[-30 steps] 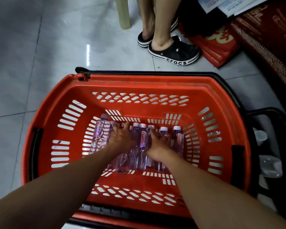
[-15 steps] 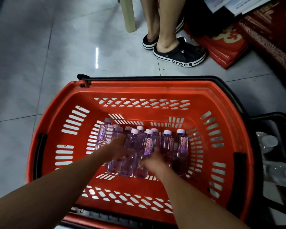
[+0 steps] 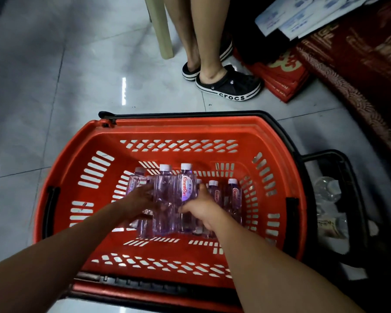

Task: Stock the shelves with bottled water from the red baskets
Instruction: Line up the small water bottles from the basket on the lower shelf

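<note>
Inside a red basket [image 3: 95, 141], the left hand [image 3: 138, 199] and right hand [image 3: 201, 207] clamp 2 water bottles [image 3: 175, 195] between them, above other bottles [image 3: 233, 195].

Dim indoor light overall, with the right side sinking into deep shadow. A bright white streak of glare sits on the glossy floor tiles [image 3: 123, 90]. The red basket [image 3: 167, 129] bows outward from wide-angle distortion. Water bottles [image 3: 185, 190] look soft, slightly smeared, tinted purple.
</note>
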Action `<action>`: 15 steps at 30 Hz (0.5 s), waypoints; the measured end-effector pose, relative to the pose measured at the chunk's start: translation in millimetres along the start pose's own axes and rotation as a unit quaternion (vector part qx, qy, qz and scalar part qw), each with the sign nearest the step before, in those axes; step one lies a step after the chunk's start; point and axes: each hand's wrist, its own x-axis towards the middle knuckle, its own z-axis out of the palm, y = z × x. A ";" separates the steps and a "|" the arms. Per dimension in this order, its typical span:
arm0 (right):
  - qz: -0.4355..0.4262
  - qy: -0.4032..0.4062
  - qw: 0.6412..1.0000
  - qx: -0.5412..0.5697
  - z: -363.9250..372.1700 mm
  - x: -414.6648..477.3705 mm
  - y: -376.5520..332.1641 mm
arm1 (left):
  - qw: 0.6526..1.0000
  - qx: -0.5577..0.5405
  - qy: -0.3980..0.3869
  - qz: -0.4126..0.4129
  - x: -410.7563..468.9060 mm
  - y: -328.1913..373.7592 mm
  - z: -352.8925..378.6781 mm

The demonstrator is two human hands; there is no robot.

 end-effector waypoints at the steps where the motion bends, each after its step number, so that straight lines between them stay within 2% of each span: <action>1: -0.008 -0.003 1.000 0.002 -3.5 -7.9 -5.0 | 1.000 -0.001 -0.004 0.012 -3.7 3.6 -2.2; 5: -0.074 -0.016 0.997 -0.006 -23.2 -46.9 -30.2 | 0.997 -0.032 -0.038 0.052 -25.4 23.6 -18.0; 10: -0.169 0.010 0.986 0.004 -49.1 -106.3 -62.0 | 0.980 -0.054 -0.128 0.144 -67.4 74.3 -18.5; 15: -0.265 0.111 0.957 0.036 -89.3 -166.1 -79.9 | 0.962 -0.057 -0.155 0.216 -112.2 136.6 27.6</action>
